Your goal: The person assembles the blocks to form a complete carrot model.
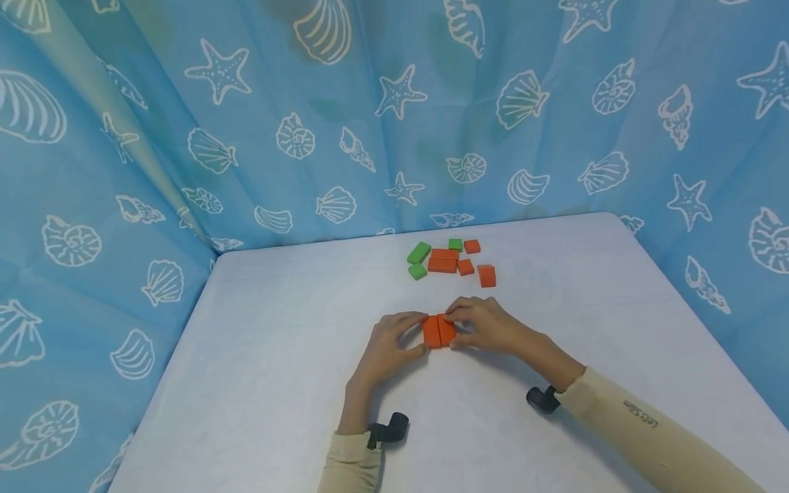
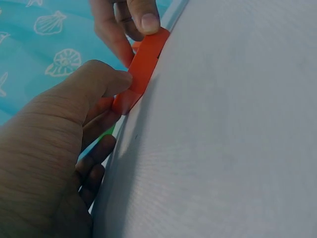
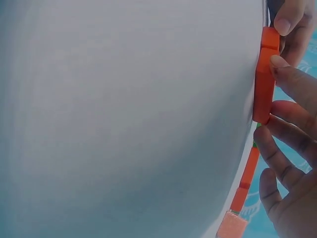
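Two orange-red blocks lie side by side on the white tabletop, long edges against each other. My left hand (image 1: 385,348) holds the left block (image 1: 431,333) between thumb and fingers, at its near and far ends. From the other side my right hand (image 1: 490,329) grips the right block (image 1: 446,331) the same way. In the left wrist view, the left thumb (image 2: 116,82) presses on the near face of an orange block (image 2: 144,62). The right wrist view shows the right thumb (image 3: 290,74) against an orange block (image 3: 264,84); the other fingers are partly spread behind it.
Farther back on the white table (image 1: 277,329) sits a loose group of orange blocks (image 1: 442,265) and green blocks (image 1: 419,253). A blue curtain (image 1: 394,137) with white shells and starfish hangs behind the table and along its sides.
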`<state>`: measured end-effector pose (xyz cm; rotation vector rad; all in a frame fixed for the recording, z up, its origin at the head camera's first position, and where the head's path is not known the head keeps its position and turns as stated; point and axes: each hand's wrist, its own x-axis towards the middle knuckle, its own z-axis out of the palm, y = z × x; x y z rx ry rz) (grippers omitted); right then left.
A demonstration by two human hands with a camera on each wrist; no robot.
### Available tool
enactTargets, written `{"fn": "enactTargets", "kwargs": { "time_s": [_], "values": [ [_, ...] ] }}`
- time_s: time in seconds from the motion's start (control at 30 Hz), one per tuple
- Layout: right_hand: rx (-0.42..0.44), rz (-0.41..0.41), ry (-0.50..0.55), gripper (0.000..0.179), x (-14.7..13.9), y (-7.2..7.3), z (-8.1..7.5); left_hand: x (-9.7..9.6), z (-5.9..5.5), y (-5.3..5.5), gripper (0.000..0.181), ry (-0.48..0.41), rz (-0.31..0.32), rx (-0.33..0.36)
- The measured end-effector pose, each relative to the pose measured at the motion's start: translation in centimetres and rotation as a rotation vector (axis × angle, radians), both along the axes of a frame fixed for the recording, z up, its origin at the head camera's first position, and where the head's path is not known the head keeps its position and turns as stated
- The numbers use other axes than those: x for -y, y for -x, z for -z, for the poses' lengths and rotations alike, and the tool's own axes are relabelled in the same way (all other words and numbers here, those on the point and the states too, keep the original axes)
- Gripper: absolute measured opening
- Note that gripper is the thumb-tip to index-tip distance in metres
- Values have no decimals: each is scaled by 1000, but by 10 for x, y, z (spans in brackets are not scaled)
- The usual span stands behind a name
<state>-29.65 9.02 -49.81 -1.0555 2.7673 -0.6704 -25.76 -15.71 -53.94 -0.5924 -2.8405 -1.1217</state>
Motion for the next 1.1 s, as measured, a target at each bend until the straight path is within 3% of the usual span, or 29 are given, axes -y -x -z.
{"fn": "enactTargets", "kwargs": {
  "time_s": [0.1,0.2,0.43,0.6,0.8,1.0,1.1],
  "values": [
    [20,-11,-15,47,-2,3,-2,-1,2,-1,52,-6,1,-2],
    [32,11,0,46,-2,15,-9,1,3,2,52,0,6,-12],
    [-163,141,-38,43,4,67,-24,3,3,3,53,-5,8,-10],
    [-165,184,-147,43,10,92,-24,0,4,2,53,6,7,-3],
    [-173,158,-265,47,16,93,-13,-3,1,-1,53,20,-3,-4],
    [-184,112,-254,47,17,94,-10,-2,-2,0,52,32,-11,-25],
    [-173,57,-215,38,16,97,-11,-1,-1,0,52,36,-8,-17]
  ]
}}
